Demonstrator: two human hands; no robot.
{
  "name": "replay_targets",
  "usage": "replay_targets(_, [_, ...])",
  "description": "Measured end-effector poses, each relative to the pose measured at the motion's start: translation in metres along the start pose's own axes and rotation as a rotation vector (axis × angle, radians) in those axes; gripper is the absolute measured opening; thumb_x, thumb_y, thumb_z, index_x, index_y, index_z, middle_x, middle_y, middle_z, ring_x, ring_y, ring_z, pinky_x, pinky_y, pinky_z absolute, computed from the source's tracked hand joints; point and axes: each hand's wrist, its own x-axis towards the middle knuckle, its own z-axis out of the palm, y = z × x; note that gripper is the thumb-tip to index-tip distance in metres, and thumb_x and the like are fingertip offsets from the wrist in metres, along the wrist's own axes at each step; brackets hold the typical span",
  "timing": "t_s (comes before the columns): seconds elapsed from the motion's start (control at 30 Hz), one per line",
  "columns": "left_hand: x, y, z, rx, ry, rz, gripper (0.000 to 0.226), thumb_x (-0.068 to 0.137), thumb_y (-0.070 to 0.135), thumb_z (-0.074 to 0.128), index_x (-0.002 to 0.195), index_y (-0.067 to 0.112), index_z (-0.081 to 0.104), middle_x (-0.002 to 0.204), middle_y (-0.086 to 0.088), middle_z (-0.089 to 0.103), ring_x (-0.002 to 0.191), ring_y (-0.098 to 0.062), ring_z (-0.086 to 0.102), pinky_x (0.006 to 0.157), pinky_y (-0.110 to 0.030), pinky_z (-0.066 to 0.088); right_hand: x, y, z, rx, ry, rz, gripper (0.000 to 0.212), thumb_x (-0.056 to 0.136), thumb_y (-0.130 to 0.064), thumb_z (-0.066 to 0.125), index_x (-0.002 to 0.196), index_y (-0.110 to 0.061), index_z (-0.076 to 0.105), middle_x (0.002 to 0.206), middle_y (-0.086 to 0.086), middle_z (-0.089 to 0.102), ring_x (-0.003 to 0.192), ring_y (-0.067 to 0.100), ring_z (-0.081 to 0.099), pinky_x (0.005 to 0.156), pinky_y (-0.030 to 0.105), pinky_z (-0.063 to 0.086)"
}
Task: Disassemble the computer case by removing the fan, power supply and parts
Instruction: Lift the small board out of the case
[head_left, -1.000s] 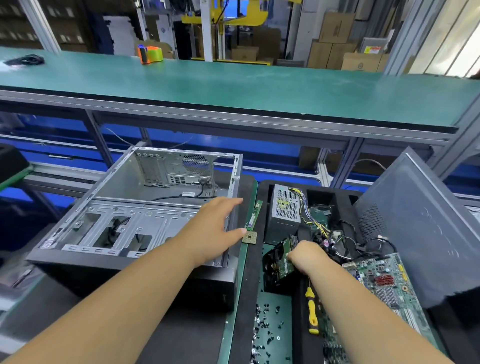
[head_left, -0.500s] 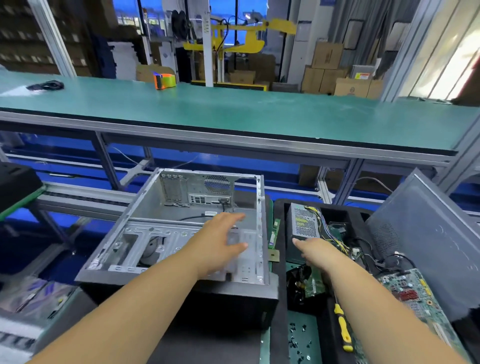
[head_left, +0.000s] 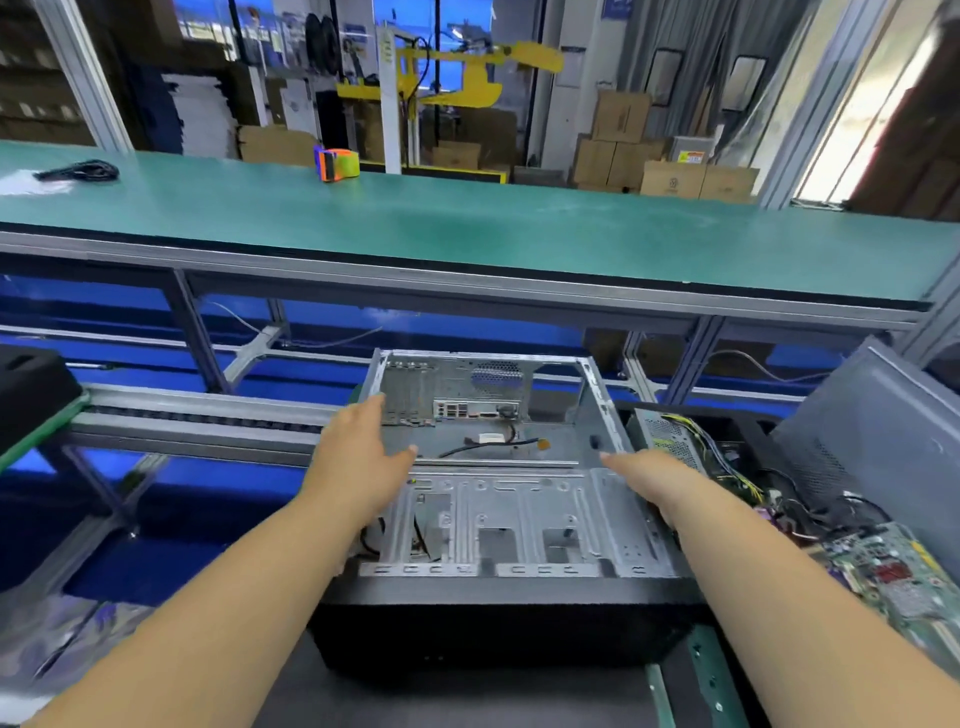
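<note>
Reaching over the stripped computer case (head_left: 498, 499), both hands have their fingers straight and hold nothing. The left hand (head_left: 358, 457) lies at the case's left wall, thumb spread toward the inside; whether it touches the metal is unclear. The right hand (head_left: 654, 478) hovers at the right wall. Just right of the case, the power supply (head_left: 667, 439) and a motherboard (head_left: 893, 571) lie among loose cables
</note>
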Motion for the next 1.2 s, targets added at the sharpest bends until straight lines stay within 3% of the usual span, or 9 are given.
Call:
replay_targets(0.3, [0.036,-0.023,-0.001,-0.476,-0.283,-0.628,0.07,0.09,0.043,0.065,0.144,0.005,0.042,0.149,-0.017,0.041,0.131,-0.035,0.043,0.107,-0.044,0.038,0.005,-0.019,-0.002,0.159,-0.078,0.087,0.065,0.101,-0.033,0.054,0.152,-0.002,0.027,0.159,0.019,0.026,0.143,0.037,0.028,0.112,0.045,0.028])
replay_targets(0.4, [0.045,-0.017,0.001,-0.403,-0.35,-0.663,0.06,0.096,0.031,0.06,0.143,-0.001,0.041,0.148,-0.021,0.04,0.132,-0.037,0.042,0.111,-0.047,0.035,0.013,-0.026,-0.004,0.022,-0.129,0.144,0.046,0.104,-0.021,0.047,0.142,0.003,0.038,0.138,0.028,0.044,0.122,0.037,0.048,0.104,0.044,0.037])
replay_targets(0.47, [0.049,-0.017,0.003,-0.398,-0.336,-0.665,0.047,0.096,0.019,0.058,0.135,-0.006,0.047,0.134,-0.024,0.052,0.119,-0.039,0.053,0.105,-0.05,0.042,0.02,-0.026,-0.004,-0.033,-0.127,0.138,0.02,0.102,-0.012,0.042,0.108,0.002,0.055,0.096,0.019,0.054,0.078,0.027,0.052,0.082,0.035,0.046])
replay_targets(0.53, [0.051,-0.018,0.004,-0.421,-0.325,-0.674,0.034,0.093,0.007,0.051,0.123,-0.01,0.054,0.11,-0.024,0.06,0.096,-0.037,0.06,0.098,-0.053,0.048,0.025,-0.023,-0.003,-0.059,-0.077,0.131,0.017,0.098,-0.005,0.04,0.087,0.0,0.052,0.079,0.014,0.047,0.062,0.022,0.042,0.066,0.032,0.039])
replay_targets(0.67, [0.054,-0.016,0.001,-0.387,-0.282,-0.662,0.014,0.09,0.002,0.051,0.102,-0.005,0.056,0.091,-0.019,0.055,0.088,-0.028,0.05,0.094,-0.045,0.048,0.027,-0.022,-0.003,0.006,-0.03,0.145,0.018,0.094,-0.001,0.036,0.098,0.008,0.052,0.089,0.021,0.05,0.072,0.027,0.048,0.069,0.033,0.04])
replay_targets(0.77, [0.057,-0.021,-0.007,-0.475,-0.242,-0.697,0.021,0.082,0.001,0.052,0.1,-0.007,0.059,0.083,-0.021,0.056,0.08,-0.031,0.054,0.084,-0.049,0.05,0.028,-0.027,-0.006,0.085,0.007,0.143,0.014,0.089,0.001,0.04,0.083,0.004,0.053,0.072,0.017,0.047,0.055,0.023,0.042,0.057,0.029,0.035])
replay_targets(0.93, [0.073,-0.024,-0.029,-0.636,-0.119,-0.602,0.025,0.075,0.005,0.058,0.099,-0.001,0.059,0.087,-0.022,0.064,0.076,-0.038,0.065,0.079,-0.058,0.056,0.038,-0.044,-0.017,0.279,0.149,0.0,0.018,0.082,0.001,0.05,0.097,0.001,0.058,0.065,0.017,0.051,0.051,0.024,0.047,0.051,0.025,0.039])
replay_targets(1.07, [0.09,-0.028,-0.037,-0.717,-0.045,-0.395,0.021,0.081,0.007,0.065,0.1,0.016,0.065,0.099,-0.015,0.07,0.088,-0.035,0.067,0.083,-0.051,0.057,0.05,-0.049,-0.014,0.48,0.214,-0.207,0.023,0.074,0.0,0.055,0.091,-0.013,0.063,0.09,0.024,0.069,0.078,0.039,0.066,0.07,0.044,0.056])
replay_targets(1.2, [0.1,-0.036,-0.031,-0.766,0.0,-0.284,0.03,0.08,0.008,0.074,0.098,0.03,0.062,0.099,-0.004,0.07,0.094,-0.029,0.067,0.087,-0.049,0.054,0.064,-0.039,-0.002,0.604,0.239,-0.347,0.038,0.072,0.006,0.059,0.098,-0.022,0.06,0.09,0.013,0.07,0.087,0.039,0.066,0.083,0.049,0.055])
